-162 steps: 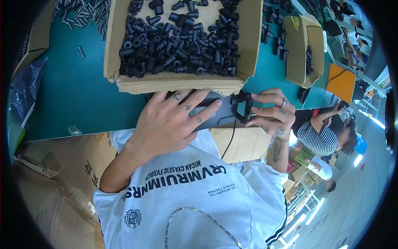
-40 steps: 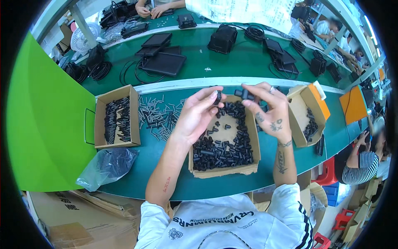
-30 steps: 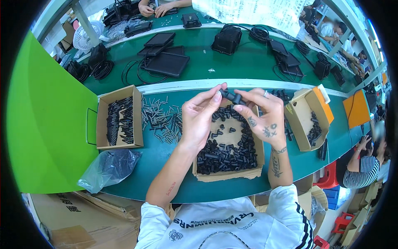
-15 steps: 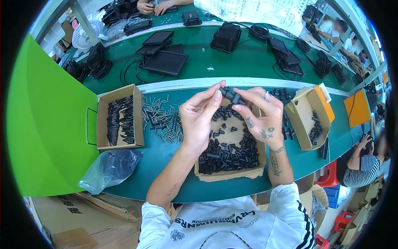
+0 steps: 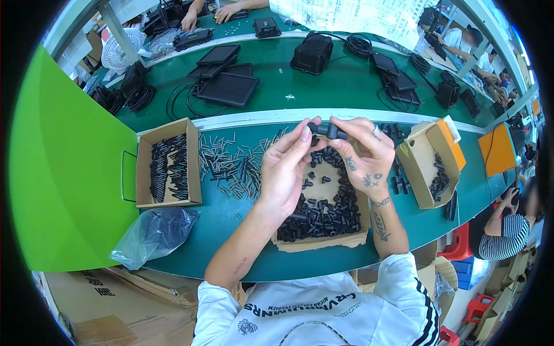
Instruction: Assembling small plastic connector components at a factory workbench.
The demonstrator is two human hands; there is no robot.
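Above an open cardboard box of small black fittings, a black T-shaped plastic fitting is held between my two hands. My left hand pinches its left end between thumb and fingertips. On the other end, the thumb and fingers of my right hand are closed. Whether the fitting is one piece or two joined parts, I cannot tell. My fingers cover both of its ends.
Loose metal pins lie left of my hands, beside a carton of dark slim parts. A clear plastic bag sits near the front edge. At right stands a tilted cardboard bin. Black panels lie beyond the white ledge.
The fitting has turned from slanting to nearly level. My left hand has shifted slightly right and down. Across the bench, another person's hand has moved to the left.
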